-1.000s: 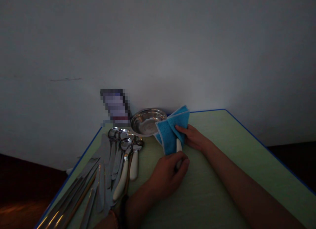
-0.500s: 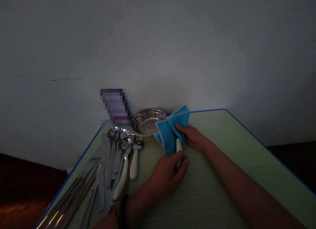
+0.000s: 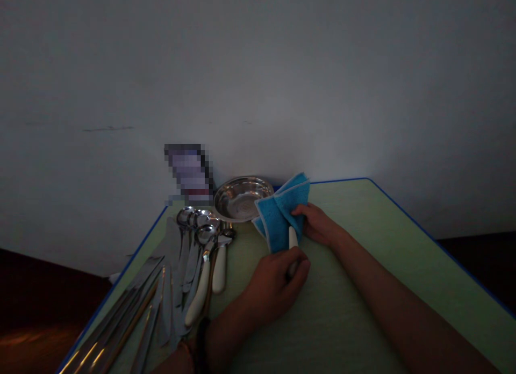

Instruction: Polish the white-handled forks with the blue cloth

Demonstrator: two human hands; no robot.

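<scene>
the handle [image 3: 292, 238] is gripped by the left hand [image 3: 274, 283], likely for steadiness; the cloth [image 3: 272, 218] is pinched over its far end by the right hand [image 3: 318, 224].

Cutlery [image 3: 199, 293] on the table [image 3: 382, 229], left of the cloth [image 3: 278, 218]; bowl [image 3: 242, 199] behind both, wall [image 3: 258, 84] beyond

Blue cloth [image 3: 272, 218], white handle [image 3: 292, 237], green table [image 3: 387, 234]

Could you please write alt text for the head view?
The left hand grips a white handle whose far end is hidden in a blue cloth held by the right hand. Cutlery lies to their left on a green table, near a metal bowl.
</scene>
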